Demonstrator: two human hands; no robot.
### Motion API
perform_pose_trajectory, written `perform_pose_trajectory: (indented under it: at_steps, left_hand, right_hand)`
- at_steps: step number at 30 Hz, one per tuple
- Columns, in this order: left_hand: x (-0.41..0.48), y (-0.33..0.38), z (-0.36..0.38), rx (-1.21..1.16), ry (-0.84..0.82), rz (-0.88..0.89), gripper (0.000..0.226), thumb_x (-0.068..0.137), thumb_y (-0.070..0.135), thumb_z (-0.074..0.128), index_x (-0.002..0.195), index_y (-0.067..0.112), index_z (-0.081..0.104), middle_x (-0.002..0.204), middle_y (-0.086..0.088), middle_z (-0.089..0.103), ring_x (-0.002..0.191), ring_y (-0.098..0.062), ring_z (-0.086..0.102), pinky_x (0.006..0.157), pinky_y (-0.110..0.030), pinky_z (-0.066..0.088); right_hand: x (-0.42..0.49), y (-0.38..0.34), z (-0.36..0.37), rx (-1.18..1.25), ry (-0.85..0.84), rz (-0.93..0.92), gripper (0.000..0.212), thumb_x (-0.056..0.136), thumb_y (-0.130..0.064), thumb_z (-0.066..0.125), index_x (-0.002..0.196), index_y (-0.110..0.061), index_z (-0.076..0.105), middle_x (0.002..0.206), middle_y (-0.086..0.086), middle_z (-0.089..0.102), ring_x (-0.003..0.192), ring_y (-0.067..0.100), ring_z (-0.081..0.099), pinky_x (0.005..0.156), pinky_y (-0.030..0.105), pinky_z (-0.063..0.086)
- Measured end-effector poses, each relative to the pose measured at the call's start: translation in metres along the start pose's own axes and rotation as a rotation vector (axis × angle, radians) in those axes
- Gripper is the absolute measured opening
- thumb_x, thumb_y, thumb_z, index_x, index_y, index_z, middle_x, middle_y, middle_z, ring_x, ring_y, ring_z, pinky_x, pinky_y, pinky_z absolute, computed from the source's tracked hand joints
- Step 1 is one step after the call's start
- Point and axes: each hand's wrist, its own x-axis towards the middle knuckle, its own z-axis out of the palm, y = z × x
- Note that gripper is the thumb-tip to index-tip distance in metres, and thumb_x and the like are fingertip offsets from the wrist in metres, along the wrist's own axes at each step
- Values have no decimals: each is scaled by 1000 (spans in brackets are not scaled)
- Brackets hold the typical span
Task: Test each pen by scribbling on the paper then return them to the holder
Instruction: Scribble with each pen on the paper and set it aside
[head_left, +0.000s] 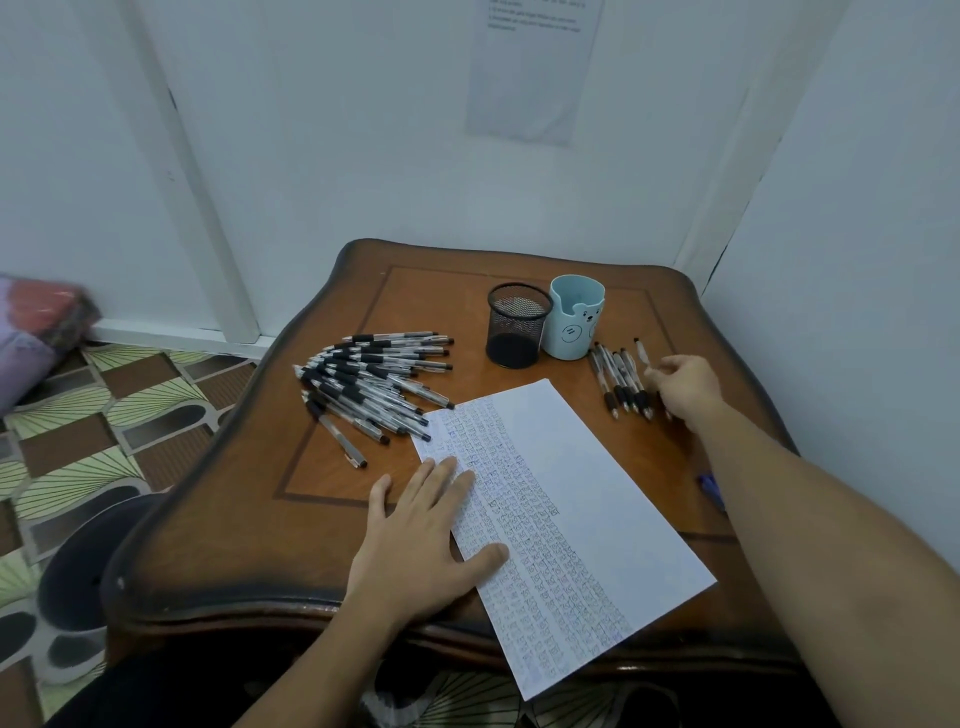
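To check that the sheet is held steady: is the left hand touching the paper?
Touching. The head view shows the left hand lying flat, with its fingers and thumb resting on the left edge of the paper.

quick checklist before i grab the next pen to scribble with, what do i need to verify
1. Paper held steady: ok, the left hand lies flat on the left side of the paper.
2. Blank space to scribble: ok, the paper's right half is unwritten.
3. Pens within reach: ok, the right hand is at the small row of pens beside the blue cup.
4. Grip on a pen: cannot tell, the right hand meets one separate pen, but no clear pinch shows.
5. Holder free: ok, no pens stick out of the black mesh holder or the blue cup.
6. Paper fully supported: not ok, its near corner overhangs the edge of the table.
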Motion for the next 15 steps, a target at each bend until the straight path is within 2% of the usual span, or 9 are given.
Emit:
perform_pose_trajectory:
  at_steps: [4, 10, 13, 15]
  left_hand:
    - [1, 0, 0, 8, 7, -6, 95, 70, 87, 9, 152, 40, 9, 161, 14, -7, 146, -4, -12, 116, -48, -12]
    - [0, 0, -1, 11, 5, -15, 100, 68, 88, 8, 153, 35, 7, 162, 10, -8, 146, -7, -16, 116, -47, -15]
    - [0, 2, -1, 15, -3, -27, 103, 68, 89, 8, 154, 32, 5, 162, 9, -10, 146, -8, -17, 112, -49, -24]
    - [0, 2, -2, 5, -8, -33, 104, 69, 89, 10, 155, 30, 5, 162, 8, -10, 146, -9, -17, 110, -49, -27]
  right_hand:
    - [7, 3, 2, -74, -45, -3, 45, 102, -23, 56, 144, -9, 50, 146, 11, 51, 129, 28, 52, 104, 40, 43]
    - [4, 20, -6, -59, -43, -24, 40, 100, -20, 57, 140, -12, 55, 143, 9, 54, 124, 27, 53, 106, 44, 45]
    - [-5, 16, -1, -157, -28, -105, 37, 101, -19, 56, 137, -13, 57, 137, 9, 57, 117, 25, 56, 96, 34, 47]
    - [-15, 5, 9, -367, 69, -214, 35, 101, -22, 56, 135, -16, 59, 129, 11, 61, 110, 25, 56, 93, 37, 50]
